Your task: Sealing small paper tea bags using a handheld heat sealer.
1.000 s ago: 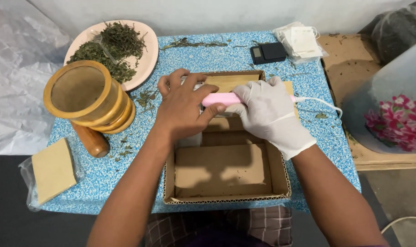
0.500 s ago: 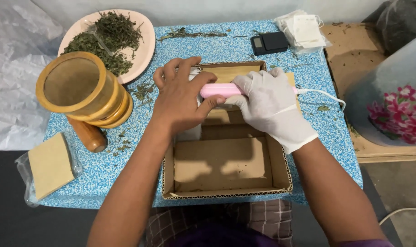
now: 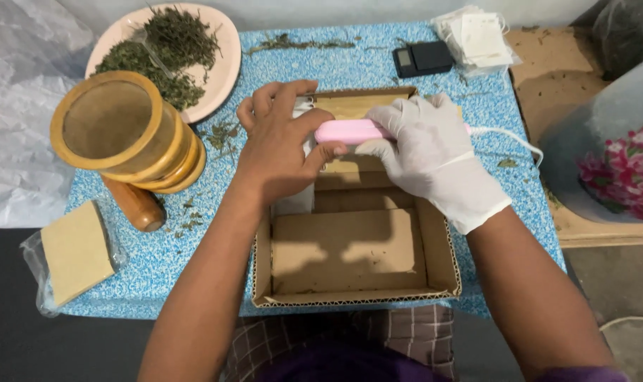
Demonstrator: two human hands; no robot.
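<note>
a pink handheld heat sealer (image 3: 349,131) is clasped by the gloved right hand (image 3: 434,159) and steadied by the bare left hand (image 3: 279,152), both grips clenched on it, above the open cardboard box (image 3: 434,247) so the small white pouch (image 3: 296,201) beneath is pinned flat.

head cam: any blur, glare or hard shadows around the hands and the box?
Head view: sharp at centre, with no motion blur on the left hand, the gloved right hand or the pink device; soft arm shadows fall inside the cardboard box; no strong glare; the frame edges bow slightly, like wide-angle distortion.
</note>
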